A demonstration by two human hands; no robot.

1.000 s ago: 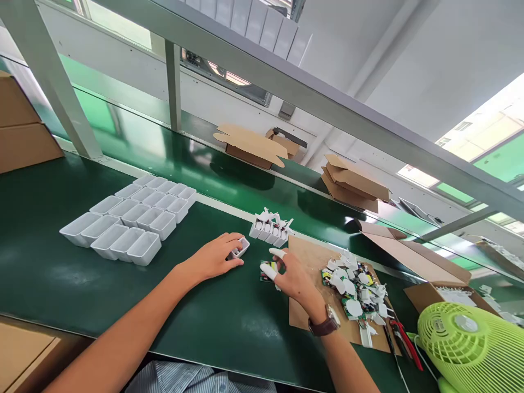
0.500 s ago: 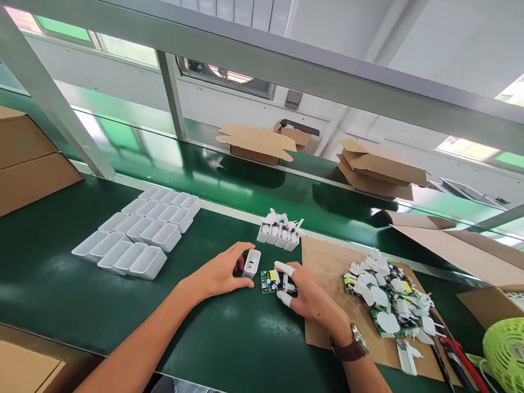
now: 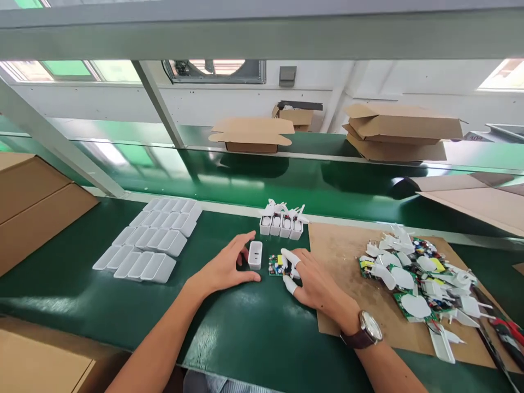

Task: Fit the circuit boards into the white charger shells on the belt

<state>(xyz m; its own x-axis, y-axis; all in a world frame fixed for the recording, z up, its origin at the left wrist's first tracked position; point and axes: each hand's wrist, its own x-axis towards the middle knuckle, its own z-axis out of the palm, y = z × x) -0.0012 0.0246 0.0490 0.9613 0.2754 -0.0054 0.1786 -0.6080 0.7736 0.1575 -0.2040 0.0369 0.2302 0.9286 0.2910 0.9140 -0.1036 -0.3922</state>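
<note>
A white charger housing (image 3: 255, 255) with two slots visible inside stands on the green bench. My left hand (image 3: 229, 265) curves around its left side, thumb and index finger spread apart; I cannot tell whether the fingers touch it. To the right of the housing, my right hand (image 3: 313, 275) pinches a small green circuit board (image 3: 275, 264) with a yellow block, its white end part between thumb and finger. White covers sit on those two fingertips. Behind both hands stands a short row of filled housings (image 3: 281, 225) with white pieces sticking out on top.
Rows of white housings (image 3: 143, 240) lie at left. A pile of circuit boards with white plug parts (image 3: 413, 278) rests on a cardboard sheet (image 3: 339, 245) at right, beside red-handled pliers (image 3: 507, 333). Cardboard boxes (image 3: 41, 202) border the bench; a metal beam (image 3: 262, 35) crosses overhead.
The camera view has levelled and shifted, so the scene sits differently in the frame. Board and housing remain side by side, with both hands in nearly the same poses.
</note>
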